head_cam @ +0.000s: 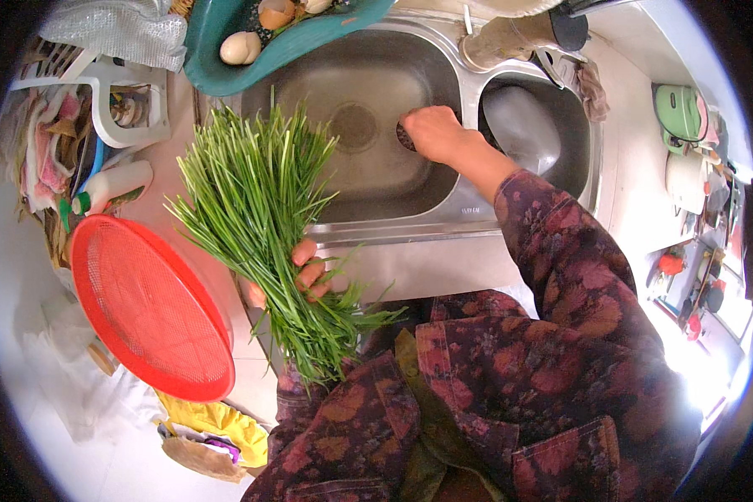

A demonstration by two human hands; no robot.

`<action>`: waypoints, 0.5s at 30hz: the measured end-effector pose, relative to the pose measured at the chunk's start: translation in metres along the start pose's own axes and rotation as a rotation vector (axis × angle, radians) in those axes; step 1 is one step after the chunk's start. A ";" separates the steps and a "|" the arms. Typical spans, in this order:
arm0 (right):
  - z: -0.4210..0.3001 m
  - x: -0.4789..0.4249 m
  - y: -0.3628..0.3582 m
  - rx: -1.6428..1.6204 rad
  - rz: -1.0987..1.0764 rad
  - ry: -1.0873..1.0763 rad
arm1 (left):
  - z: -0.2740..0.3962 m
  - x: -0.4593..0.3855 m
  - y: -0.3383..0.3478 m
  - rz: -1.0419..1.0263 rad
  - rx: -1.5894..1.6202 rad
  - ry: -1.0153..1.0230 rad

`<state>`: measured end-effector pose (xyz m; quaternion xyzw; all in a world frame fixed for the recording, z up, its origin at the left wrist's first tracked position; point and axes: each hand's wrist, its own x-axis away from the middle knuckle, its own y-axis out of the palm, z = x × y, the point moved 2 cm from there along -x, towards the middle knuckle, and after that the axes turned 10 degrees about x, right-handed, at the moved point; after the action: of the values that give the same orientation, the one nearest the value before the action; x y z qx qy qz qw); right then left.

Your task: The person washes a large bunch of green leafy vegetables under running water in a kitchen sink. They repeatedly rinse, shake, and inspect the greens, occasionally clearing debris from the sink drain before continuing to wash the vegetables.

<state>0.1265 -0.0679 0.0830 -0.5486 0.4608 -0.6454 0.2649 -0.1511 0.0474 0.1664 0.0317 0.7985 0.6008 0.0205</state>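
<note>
A thick bunch of green Chinese chives [260,194] is gripped in my left hand [310,274], fingers wrapped round its lower part. The cut ends point up and away, fanning over the left rim of the stainless steel sink [376,233]. My right hand [436,130], in a fist, is over the right side of the large basin [383,182]. Under its fingers shows a dark, speckled round thing [406,136], mostly hidden, so I cannot tell what it is. The drain [354,125] sits in the basin's middle.
A teal bowl [204,59] with eggshells [241,48] stands behind the sink's left side. A red mesh basket [154,307] is at the left, near a white bottle [122,183]. Something translucent [522,125] lies in the small basin. A brown cloth [593,91] hangs at its right rim.
</note>
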 end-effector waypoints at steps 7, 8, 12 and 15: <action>0.015 -0.043 0.036 0.124 0.028 -0.064 | 0.001 0.002 -0.005 0.019 0.049 -0.015; 0.015 -0.047 0.040 0.119 0.050 -0.050 | -0.001 0.003 -0.004 0.026 0.054 0.007; 0.010 -0.056 0.039 0.086 0.042 -0.036 | -0.001 0.010 -0.013 -0.017 0.062 0.040; 0.003 -0.034 -0.003 0.088 -0.074 -0.007 | 0.003 0.013 -0.047 -0.206 0.164 0.008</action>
<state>0.1389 -0.0388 0.0695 -0.5555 0.4103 -0.6725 0.2662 -0.1649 0.0384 0.1204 -0.0514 0.8442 0.5282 0.0760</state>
